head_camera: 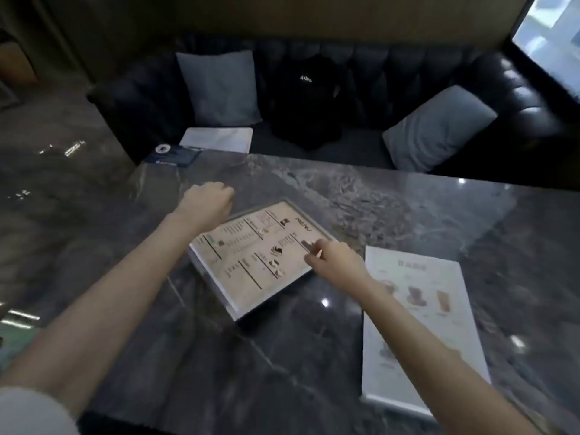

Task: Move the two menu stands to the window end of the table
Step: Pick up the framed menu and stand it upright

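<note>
A beige menu stand [251, 262] marked MENU lies tilted on the dark marble table [392, 199], near its middle. My right hand [335, 262] grips its right edge, fingers pinched over the frame. My left hand [207, 199] is a closed fist just past the stand's upper left corner; whether it touches the frame is unclear. A second menu stand [439, 293], white with drink pictures, lies flat to the right, partly under my right forearm. The window [552, 42] is at the upper right.
A dark tufted sofa [408, 73] runs along the table's far side, holding two grey cushions [219, 86], a black bag [306, 102] and a white sheet [216, 139]. A dark blue card [175, 155] sits at the table's far left corner.
</note>
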The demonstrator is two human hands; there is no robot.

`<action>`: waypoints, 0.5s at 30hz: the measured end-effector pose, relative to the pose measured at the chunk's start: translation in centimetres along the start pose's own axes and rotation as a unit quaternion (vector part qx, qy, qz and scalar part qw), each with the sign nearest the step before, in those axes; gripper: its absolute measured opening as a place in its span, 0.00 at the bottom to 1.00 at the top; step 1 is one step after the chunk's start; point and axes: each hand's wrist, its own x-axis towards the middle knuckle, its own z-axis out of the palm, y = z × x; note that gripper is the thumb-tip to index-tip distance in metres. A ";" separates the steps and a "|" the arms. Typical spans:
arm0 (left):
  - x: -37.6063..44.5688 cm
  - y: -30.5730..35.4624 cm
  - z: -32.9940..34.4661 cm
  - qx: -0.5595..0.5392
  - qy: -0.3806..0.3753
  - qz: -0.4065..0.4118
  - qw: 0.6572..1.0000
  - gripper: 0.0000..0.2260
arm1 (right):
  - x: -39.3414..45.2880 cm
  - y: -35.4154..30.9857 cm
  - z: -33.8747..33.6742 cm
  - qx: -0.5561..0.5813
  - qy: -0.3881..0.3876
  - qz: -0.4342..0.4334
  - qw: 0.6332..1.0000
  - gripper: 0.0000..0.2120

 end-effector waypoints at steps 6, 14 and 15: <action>-1.0 -0.5 5.3 -0.039 0.066 -0.007 0.997 0.18 | -0.9 1.8 5.5 0.210 0.045 0.129 0.968 0.17; -0.1 -1.2 9.3 -0.078 -0.040 -0.067 0.994 0.20 | 0.8 1.9 9.5 0.576 -0.036 0.283 0.766 0.26; 0.2 -1.1 9.3 -0.102 -0.057 -0.091 0.989 0.20 | 1.1 1.7 9.6 0.615 -0.048 0.290 0.732 0.26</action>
